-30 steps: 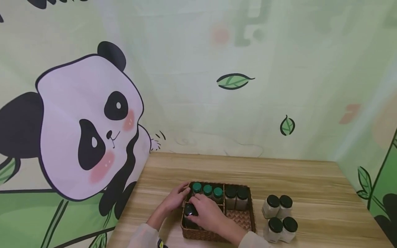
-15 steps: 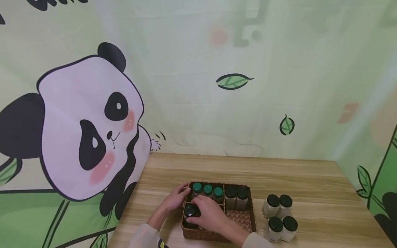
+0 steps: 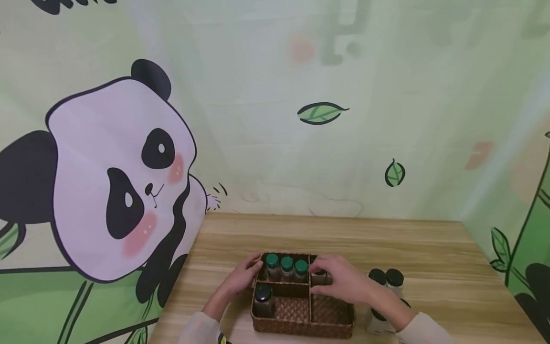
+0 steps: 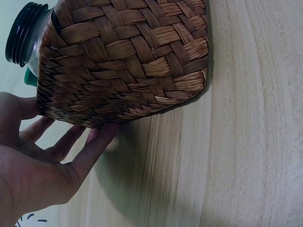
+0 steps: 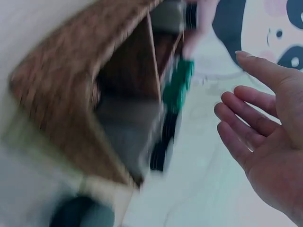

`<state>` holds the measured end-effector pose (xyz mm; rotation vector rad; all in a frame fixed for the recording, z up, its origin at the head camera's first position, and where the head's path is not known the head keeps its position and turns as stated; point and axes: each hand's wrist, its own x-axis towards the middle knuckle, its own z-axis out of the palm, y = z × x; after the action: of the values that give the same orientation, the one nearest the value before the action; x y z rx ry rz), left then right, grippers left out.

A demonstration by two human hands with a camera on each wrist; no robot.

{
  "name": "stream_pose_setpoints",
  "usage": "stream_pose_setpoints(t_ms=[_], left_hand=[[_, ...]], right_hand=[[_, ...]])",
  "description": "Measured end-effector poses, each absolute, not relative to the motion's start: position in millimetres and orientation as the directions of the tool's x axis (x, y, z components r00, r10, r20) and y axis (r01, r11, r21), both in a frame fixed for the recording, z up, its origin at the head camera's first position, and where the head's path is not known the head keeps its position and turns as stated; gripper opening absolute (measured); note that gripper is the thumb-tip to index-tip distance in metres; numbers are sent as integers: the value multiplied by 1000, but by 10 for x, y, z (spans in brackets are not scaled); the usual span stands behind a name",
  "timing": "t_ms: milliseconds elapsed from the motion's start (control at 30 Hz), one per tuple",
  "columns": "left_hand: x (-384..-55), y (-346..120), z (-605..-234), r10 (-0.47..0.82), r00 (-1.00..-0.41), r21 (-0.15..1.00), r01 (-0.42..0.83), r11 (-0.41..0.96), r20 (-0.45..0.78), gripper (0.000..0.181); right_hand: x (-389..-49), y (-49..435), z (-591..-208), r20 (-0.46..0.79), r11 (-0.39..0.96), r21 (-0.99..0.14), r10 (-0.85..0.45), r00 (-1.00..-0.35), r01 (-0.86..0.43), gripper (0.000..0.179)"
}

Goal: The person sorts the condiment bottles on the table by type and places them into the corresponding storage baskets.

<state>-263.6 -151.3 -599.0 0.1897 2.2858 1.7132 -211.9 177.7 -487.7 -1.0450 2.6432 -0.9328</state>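
Note:
A woven basket (image 3: 302,328) with four compartments stands on the table. My left hand (image 3: 245,274) rests against its left side, thumb at the rim; in the left wrist view, nearly straight fingers touch the outer weave (image 4: 128,56). My right hand (image 3: 343,279) hovers over the right compartments, fingers apart and holding nothing. A black-lidded jar (image 3: 263,298) stands upright in the front left compartment. Green-lidded jars (image 3: 286,265) line the back left one. Black-lidded jars (image 5: 163,142) in the back right compartment are mostly hidden by my right hand in the head view.
Several black-lidded jars (image 3: 394,278) stand on the table right of the basket, partly behind my right forearm. The wooden table (image 3: 335,234) meets a panda-printed backdrop (image 3: 258,143) at its far edge.
My right hand has let go of the black-lidded jar in the front left compartment and moved right, over the right compartments. The left hand stays at the basket's side.

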Motion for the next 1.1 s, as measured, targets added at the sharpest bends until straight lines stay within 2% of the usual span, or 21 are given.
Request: stream_pose_setpoints(t_ms=[200, 533, 700, 833, 1100], left_hand=[[-2644, -1529, -5997, 275, -952, 954, -48, 296, -133, 49], [-2628, -1548, -6009, 295, -947, 954, -33, 296, -125, 49], [-2634, -1554, -6006, 285, -950, 953, -42, 299, -131, 51], [-2628, -1551, -5991, 286, -948, 956, -53, 288, -139, 51], [-2611, -1542, -5981, 287, -950, 958, -37, 283, -121, 50]], right_hand=[[-2171, 2284, -4796, 47, 661, -529, -603, -796, -532, 41], [-2203, 2937, -5043, 88, 757, -395, -532, -842, -520, 39], [-2190, 3089, -5122, 90, 794, -322, -516, -852, -515, 48], [-2194, 3162, -5192, 93, 796, -287, -531, -842, -534, 48], [-2204, 3227, -5285, 70, 785, -297, -549, -833, -543, 46]])
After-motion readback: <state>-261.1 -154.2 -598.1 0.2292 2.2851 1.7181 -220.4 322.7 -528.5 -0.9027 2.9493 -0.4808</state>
